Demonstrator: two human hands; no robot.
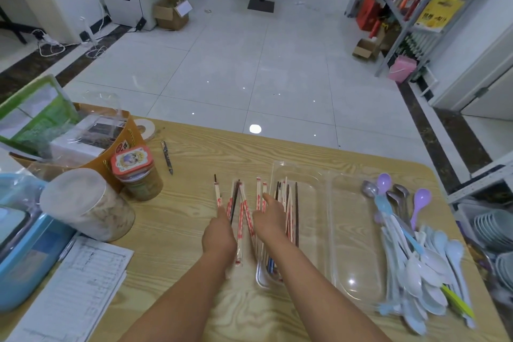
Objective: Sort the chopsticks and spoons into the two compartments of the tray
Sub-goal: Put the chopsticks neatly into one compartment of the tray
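My left hand (pixel 219 239) and right hand (pixel 270 221) sit on the loose chopsticks (pixel 244 211), index fingers (pixel 221 209) straight, rest hidden so grip unknown; they run away from me, just left of the tray (pixel 330 216), right hand nearer.

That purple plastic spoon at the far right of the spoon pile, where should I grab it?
Pinch the purple plastic spoon at the neck just under its bowl, coming from above on the right: that end sticks out free, while its handle seems tucked among the white plastic spoons.
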